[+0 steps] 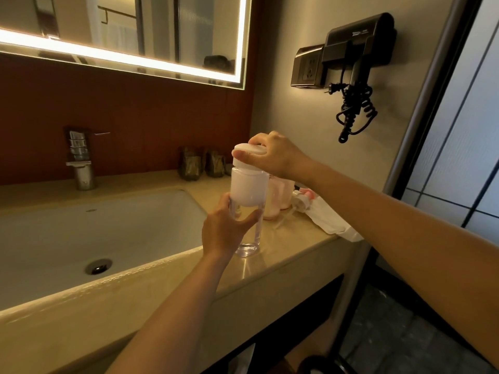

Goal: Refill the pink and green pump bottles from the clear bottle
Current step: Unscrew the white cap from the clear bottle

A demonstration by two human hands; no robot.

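- Head view: the left hand [229, 230] wraps the see-through lower body of the clear bottle [248, 244]. The right hand [275, 155] grips its white cap [249, 151] from above.
- The bottle stands on the counter [283, 255] near the front edge, just right of the sink [81, 238], with the pink bottles [279, 197] just behind it.
- The step looks like unscrewing: keep the base planted, brace with the left hand, and turn only the cap.
- No label can be read, and the hair dryer [359, 41] logo is too small.

The clear bottle [249, 240] looks smooth transparent plastic, its cap [249, 151] matt white; the counter [286, 255] is glossy stone, the tap [81, 163] shiny metal.
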